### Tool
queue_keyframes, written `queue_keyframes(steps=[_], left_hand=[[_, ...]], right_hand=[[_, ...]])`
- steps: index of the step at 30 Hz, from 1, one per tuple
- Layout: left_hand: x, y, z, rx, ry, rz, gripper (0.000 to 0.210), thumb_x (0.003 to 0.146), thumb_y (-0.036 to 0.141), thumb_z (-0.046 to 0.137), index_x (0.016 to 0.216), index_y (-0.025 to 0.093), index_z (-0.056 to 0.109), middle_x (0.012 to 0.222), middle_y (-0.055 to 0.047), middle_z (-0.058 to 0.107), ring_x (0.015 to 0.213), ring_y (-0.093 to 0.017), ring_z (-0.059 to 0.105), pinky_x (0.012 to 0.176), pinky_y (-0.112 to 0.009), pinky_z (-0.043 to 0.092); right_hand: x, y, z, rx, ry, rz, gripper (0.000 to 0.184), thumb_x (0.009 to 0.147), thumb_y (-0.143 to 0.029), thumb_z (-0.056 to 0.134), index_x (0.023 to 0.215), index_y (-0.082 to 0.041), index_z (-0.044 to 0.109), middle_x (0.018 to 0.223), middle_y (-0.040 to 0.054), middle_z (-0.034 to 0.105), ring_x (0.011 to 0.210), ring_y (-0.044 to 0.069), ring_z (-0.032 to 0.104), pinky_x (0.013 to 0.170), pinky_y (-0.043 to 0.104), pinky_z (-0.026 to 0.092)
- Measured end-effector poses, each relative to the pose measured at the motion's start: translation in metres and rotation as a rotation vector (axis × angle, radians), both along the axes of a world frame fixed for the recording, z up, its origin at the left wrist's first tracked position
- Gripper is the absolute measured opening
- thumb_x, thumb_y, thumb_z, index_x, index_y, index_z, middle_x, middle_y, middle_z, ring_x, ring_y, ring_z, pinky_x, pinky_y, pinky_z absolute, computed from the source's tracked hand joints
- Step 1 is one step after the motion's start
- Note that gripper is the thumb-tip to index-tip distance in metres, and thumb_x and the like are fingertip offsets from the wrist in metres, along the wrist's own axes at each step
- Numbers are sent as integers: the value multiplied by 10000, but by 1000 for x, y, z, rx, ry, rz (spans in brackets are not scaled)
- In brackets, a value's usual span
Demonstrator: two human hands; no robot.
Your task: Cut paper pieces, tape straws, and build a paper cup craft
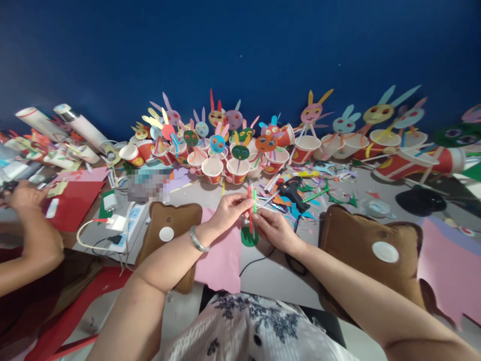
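My left hand [233, 209] is closed at the upper part of a slim red strip [250, 220] held upright over the table. Close beside it, my right hand [271, 224] pinches near a slim bright green strip [255, 196]. The strips stand nearly parallel; whether they are paper or pens I cannot tell. Just below them shows a dark green paper disc [249, 237], partly covered; whether it is joined to the strips is unclear. A pink paper sheet [220, 250] lies under my left forearm.
Paper cups [212, 170] with rabbit faces line the wall. Behind my right hand are a black glue gun [295, 193] and paper scraps [340, 173]. Brown cushions [173, 220] lie at both sides. A power strip [131, 225] and another person's arm [33, 240] are at left.
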State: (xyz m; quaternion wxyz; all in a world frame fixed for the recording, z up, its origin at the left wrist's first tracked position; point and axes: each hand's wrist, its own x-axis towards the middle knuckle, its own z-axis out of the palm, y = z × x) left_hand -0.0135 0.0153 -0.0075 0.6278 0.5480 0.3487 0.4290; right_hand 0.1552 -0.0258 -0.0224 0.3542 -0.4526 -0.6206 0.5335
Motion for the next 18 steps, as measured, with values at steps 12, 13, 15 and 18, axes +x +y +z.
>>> queue_keyframes(steps=[12,13,15,18], left_hand=[[2,-2,6,-51,-57,-26,337,797,458,745,788,134,654,644,23,568,553,-72,521,545,-210,448],[1,-2,7,-55,-61,-23,338,793,459,748,791,133,656,647,22,573,552,-72,523,545,-211,451],[1,-2,8,-61,-64,-18,339,788,458,751,799,132,661,648,21,578,547,-73,528,542,-212,454],[1,-2,8,-72,-66,-15,323,796,443,748,829,130,677,640,21,583,543,-73,535,543,-212,454]], right_hand=[[0,0,3,-50,53,12,491,924,-657,514,772,-196,594,476,-51,448,427,93,348,421,249,266],[0,0,4,-47,50,14,491,924,-655,515,768,-197,595,476,-50,447,430,95,352,424,249,271],[0,0,4,-36,38,19,490,927,-648,515,745,-199,588,477,-45,450,438,99,360,429,249,279],[0,0,4,-25,24,22,491,929,-637,520,717,-197,575,484,-41,452,441,96,356,425,247,273]])
